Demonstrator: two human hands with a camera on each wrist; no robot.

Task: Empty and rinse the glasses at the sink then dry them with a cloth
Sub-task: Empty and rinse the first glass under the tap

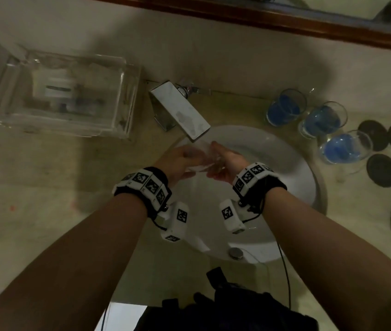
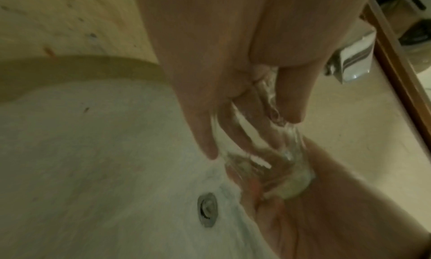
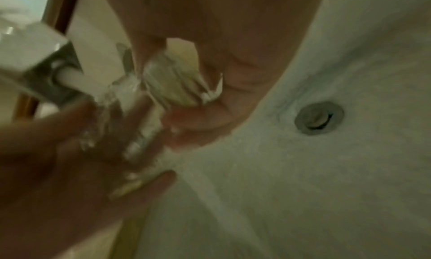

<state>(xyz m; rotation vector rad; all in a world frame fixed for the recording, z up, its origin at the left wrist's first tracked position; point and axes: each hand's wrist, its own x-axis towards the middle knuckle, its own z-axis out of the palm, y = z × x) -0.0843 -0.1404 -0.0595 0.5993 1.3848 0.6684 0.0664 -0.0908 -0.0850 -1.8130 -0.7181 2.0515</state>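
The white sink (image 1: 304, 177) lies under a square chrome tap (image 1: 180, 111), water running. Three glasses of blue liquid (image 1: 323, 120) wait on the counter to the right. The left hand (image 1: 177, 161) and right hand (image 1: 228, 161) both grip one clear glass (image 1: 204, 161) beneath the spout; turning it slowly should rinse every side.

Glass (image 1: 204, 161) under faucet (image 1: 180, 111), over sink (image 1: 292, 163); three glasses (image 1: 323, 120) right; tray (image 1: 68, 94) left.
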